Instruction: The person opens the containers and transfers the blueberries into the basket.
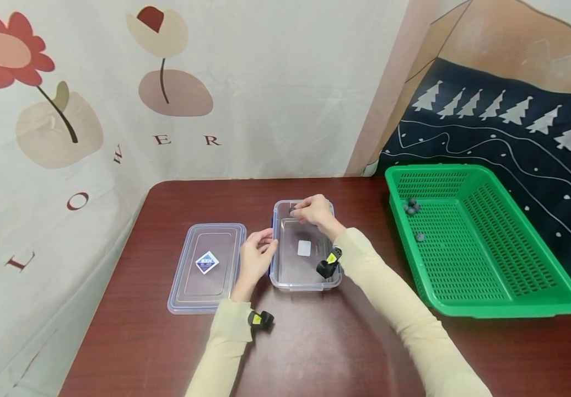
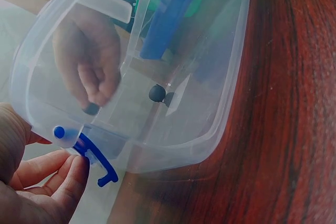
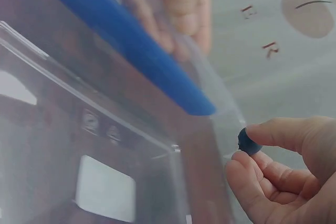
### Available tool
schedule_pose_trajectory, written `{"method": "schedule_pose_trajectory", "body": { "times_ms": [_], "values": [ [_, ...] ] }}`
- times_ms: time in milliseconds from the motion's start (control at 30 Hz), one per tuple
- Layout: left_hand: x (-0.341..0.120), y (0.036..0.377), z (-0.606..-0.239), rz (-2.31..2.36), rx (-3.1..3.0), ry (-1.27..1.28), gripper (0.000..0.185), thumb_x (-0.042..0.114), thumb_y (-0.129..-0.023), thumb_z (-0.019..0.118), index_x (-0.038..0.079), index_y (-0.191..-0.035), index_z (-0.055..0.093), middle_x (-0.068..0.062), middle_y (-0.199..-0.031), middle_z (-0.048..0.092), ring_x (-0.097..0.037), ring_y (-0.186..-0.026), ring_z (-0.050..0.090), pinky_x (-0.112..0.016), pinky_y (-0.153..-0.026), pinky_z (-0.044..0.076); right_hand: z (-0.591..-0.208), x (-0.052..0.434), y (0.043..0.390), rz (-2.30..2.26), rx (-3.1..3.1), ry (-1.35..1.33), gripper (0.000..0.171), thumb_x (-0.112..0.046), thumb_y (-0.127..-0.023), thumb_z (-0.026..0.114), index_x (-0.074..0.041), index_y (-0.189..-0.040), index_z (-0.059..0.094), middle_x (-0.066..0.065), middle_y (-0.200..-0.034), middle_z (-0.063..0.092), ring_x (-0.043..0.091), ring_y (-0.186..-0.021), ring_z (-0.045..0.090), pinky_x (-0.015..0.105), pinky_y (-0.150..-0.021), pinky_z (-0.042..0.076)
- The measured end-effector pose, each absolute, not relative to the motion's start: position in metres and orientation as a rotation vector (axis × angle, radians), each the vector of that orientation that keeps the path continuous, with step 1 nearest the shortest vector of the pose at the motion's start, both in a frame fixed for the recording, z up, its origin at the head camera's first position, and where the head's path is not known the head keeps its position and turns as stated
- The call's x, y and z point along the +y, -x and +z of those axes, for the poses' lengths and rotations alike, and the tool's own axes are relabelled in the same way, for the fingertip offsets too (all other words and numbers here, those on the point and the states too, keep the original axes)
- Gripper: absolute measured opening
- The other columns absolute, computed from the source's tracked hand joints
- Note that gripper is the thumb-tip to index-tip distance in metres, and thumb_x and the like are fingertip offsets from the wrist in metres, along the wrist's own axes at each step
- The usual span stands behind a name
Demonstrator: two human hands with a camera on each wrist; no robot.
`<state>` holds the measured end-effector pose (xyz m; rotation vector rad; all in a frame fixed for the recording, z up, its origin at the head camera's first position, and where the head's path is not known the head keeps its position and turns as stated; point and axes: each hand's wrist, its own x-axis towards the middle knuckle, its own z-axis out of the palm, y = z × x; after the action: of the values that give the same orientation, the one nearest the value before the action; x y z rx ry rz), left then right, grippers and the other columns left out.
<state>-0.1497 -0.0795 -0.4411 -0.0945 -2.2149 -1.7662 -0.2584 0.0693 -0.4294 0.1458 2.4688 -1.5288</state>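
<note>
A clear plastic box with blue side latches stands lidless on the table, a white square label on its bottom. My left hand holds its left side, fingers by a blue latch. Over the far end of the box, my right hand pinches a dark blueberry between thumb and fingertips. Through the wall in the left wrist view, another blueberry shows inside the box. More blueberries lie in the left part of the green basket.
The box's lid, clear with a blue-tinted rim and a diamond sticker, lies flat on the table to the left. The green basket stands at the right. Behind the table hangs a flower-printed cloth.
</note>
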Motion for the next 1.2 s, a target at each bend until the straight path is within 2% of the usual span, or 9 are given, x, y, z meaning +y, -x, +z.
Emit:
{"method": "schedule_pose_trajectory", "body": {
  "times_ms": [100, 233, 333, 467, 633, 800, 933, 1067, 1200],
  "values": [
    [-0.080, 0.150, -0.443, -1.758, -2.224, 0.099, 0.025, -0.017, -0.078, 0.059, -0.024, -0.102, 0.057, -0.036, -0.094, 0.057, -0.045, -0.085, 0.060, -0.046, -0.080, 0.056, -0.419, 0.077, 0.259, -1.591, 2.439, -0.150, 0.022, -0.006, -0.078, 0.074, 0.005, -0.096, 0.068, 0.019, -0.091, 0.069, 0.035, -0.085, 0.067, 0.043, -0.080, 0.058],
    [-0.080, 0.151, -0.444, -1.748, -2.228, 0.113, 0.025, -0.017, -0.079, 0.059, -0.023, -0.103, 0.057, -0.035, -0.094, 0.057, -0.044, -0.086, 0.060, -0.045, -0.080, 0.056, -0.406, 0.090, 0.260, -1.682, 2.404, -0.149, 0.024, -0.004, -0.078, 0.073, 0.007, -0.098, 0.067, 0.021, -0.092, 0.068, 0.039, -0.090, 0.065, 0.039, -0.078, 0.059],
    [-0.080, 0.151, -0.445, -1.733, -2.230, 0.119, 0.025, -0.017, -0.078, 0.059, -0.023, -0.102, 0.057, -0.035, -0.093, 0.057, -0.044, -0.085, 0.060, -0.045, -0.079, 0.056, -0.396, 0.104, 0.260, -1.678, 2.429, -0.139, 0.025, -0.005, -0.079, 0.073, 0.006, -0.100, 0.067, 0.020, -0.094, 0.068, 0.038, -0.090, 0.065, 0.033, -0.076, 0.059],
    [-0.079, 0.151, -0.445, -1.721, -2.235, 0.111, 0.024, -0.017, -0.078, 0.059, -0.024, -0.101, 0.057, -0.035, -0.093, 0.057, -0.044, -0.084, 0.060, -0.044, -0.078, 0.056, -0.381, 0.124, 0.258, -1.635, 2.479, -0.128, 0.029, -0.011, -0.081, 0.072, 0.005, -0.105, 0.066, 0.021, -0.098, 0.068, 0.036, -0.090, 0.066, 0.036, -0.084, 0.057],
    [-0.080, 0.151, -0.446, -1.735, -2.227, 0.101, 0.025, -0.016, -0.078, 0.060, -0.023, -0.102, 0.058, -0.034, -0.093, 0.058, -0.044, -0.085, 0.060, -0.045, -0.080, 0.056, -0.370, 0.151, 0.253, -1.631, 2.495, -0.168, 0.035, -0.018, -0.085, 0.070, 0.003, -0.112, 0.064, 0.021, -0.106, 0.066, 0.028, -0.090, 0.067, 0.037, -0.091, 0.053],
    [-0.084, 0.161, -0.470, -1.729, -2.217, 0.098, 0.025, -0.015, -0.078, 0.061, -0.021, -0.103, 0.059, -0.032, -0.093, 0.059, -0.042, -0.084, 0.061, -0.045, -0.079, 0.057, -0.366, 0.184, 0.247, -1.705, 2.483, -0.212, 0.036, -0.016, -0.086, 0.068, 0.005, -0.115, 0.061, 0.022, -0.108, 0.063, 0.013, -0.078, 0.068, 0.027, -0.081, 0.056],
    [-0.086, 0.167, -0.483, -1.725, -2.217, 0.083, 0.026, -0.012, -0.078, 0.064, -0.016, -0.104, 0.062, -0.027, -0.093, 0.061, -0.037, -0.084, 0.062, -0.037, -0.078, 0.058, -0.361, 0.212, 0.239, -1.762, 2.494, -0.221, 0.040, -0.014, -0.086, 0.068, 0.009, -0.116, 0.058, 0.014, -0.100, 0.064, 0.002, -0.068, 0.065, 0.022, -0.076, 0.057],
    [-0.087, 0.167, -0.485, -1.724, -2.216, 0.088, 0.026, -0.010, -0.078, 0.065, -0.014, -0.104, 0.063, -0.025, -0.093, 0.062, -0.035, -0.083, 0.063, -0.030, -0.077, 0.059, -0.357, 0.242, 0.230, -1.812, 2.504, -0.236, 0.043, -0.015, -0.086, 0.068, 0.011, -0.117, 0.056, -0.003, -0.085, 0.065, 0.001, -0.068, 0.066, 0.022, -0.074, 0.058],
    [-0.087, 0.167, -0.483, -1.722, -2.221, 0.092, 0.026, -0.010, -0.078, 0.064, -0.014, -0.104, 0.063, -0.025, -0.092, 0.061, -0.036, -0.084, 0.062, -0.031, -0.078, 0.058, -0.356, 0.271, 0.221, -1.847, 2.499, -0.265, 0.041, -0.017, -0.084, 0.070, 0.009, -0.113, 0.057, -0.013, -0.076, 0.065, 0.000, -0.067, 0.065, 0.017, -0.069, 0.057]
  ]
}}
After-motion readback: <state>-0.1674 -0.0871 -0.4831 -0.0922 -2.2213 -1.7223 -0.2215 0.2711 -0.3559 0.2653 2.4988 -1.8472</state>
